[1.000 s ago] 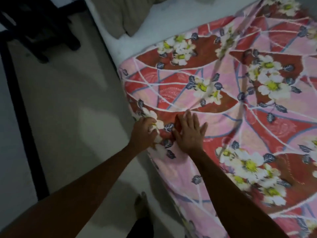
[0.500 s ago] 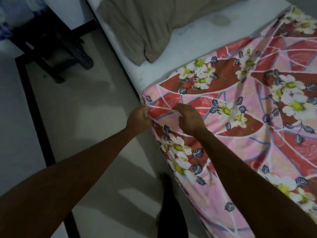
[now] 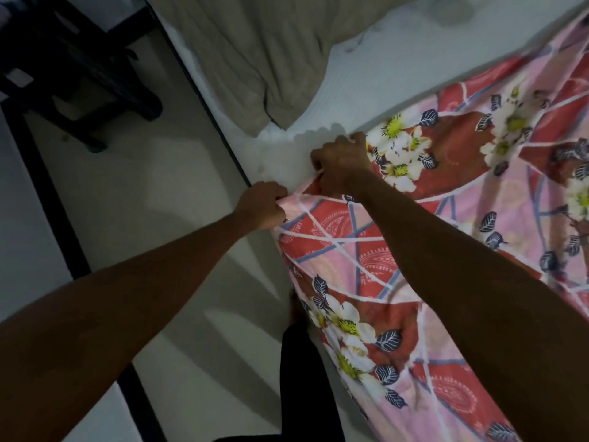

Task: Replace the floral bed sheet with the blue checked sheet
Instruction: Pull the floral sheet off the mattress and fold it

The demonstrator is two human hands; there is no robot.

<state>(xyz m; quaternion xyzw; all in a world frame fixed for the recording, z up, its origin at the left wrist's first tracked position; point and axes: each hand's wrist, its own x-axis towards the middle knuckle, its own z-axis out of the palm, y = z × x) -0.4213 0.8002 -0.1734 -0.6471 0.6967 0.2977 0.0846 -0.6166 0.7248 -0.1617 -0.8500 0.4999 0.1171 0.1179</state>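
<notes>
**Floral sheet gripped at the mattress edge**

A person's dark-clad leg (image 3: 306,362) stands on the pale floor (image 3: 153,193), which runs open along the bed's left side. The floral sheet (image 3: 462,148) covers the near and right part of the mattress (image 3: 398,68) and hangs over its left edge. The left hand (image 3: 261,207) pinches the sheet's corner at that edge. Just beyond, the right hand (image 3: 342,169) curls round the sheet's top hem. Farther on, the mattress lies bare, with a beige pillow (image 3: 255,59) by its left edge and dark furniture (image 3: 79,68) across the floor. A second ago the right hand lay flat on the sheet, fingers spread.
</notes>
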